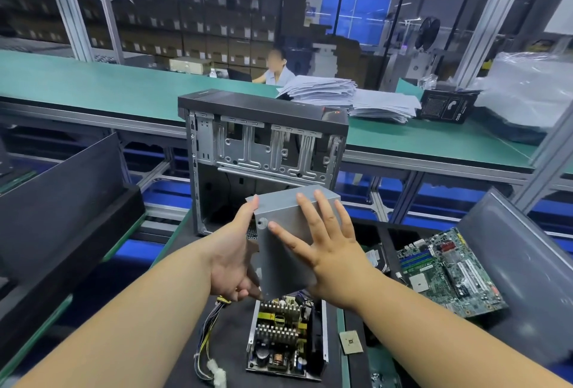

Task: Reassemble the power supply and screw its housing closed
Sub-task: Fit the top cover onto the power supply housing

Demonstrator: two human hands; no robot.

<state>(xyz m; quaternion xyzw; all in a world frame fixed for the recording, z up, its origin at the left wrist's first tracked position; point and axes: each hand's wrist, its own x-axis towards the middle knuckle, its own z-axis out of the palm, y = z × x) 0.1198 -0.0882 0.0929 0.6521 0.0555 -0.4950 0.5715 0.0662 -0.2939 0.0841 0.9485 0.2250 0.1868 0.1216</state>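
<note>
Power supply cover: grey sheet-metal shell, up in the air and tilted, between both hands, right above the open base.
Power supply base: lies on the dark bench mat below, circuit board bare, heatsinks, yellow transformers and coil all exposed.
Left hand: clamps the cover's left edge, thumb up along the side, lower fingers curled under the bottom corner.
Right hand: fingers straight and spread, palm flat against the cover's broad face; steadying, not gripping.
Cable bundle: trails out of the base to the left, white plug at the end; it looks close to the cover's landing edge, though the hand hides the exit point.
Handling: thin metal, light and stiff, edges likely sharp, smooth faces likely slippery. Best held by the two opposite sides, as here, not by the flat face alone.
Caution: parts on the board are fragile; the cover should come down square, no wires pinched.
Progress: early, housing still open, no screws or screwdriver in view.
Around: empty PC case stands behind; motherboard lies to the right; loose CPU chip just beside the base.
</note>
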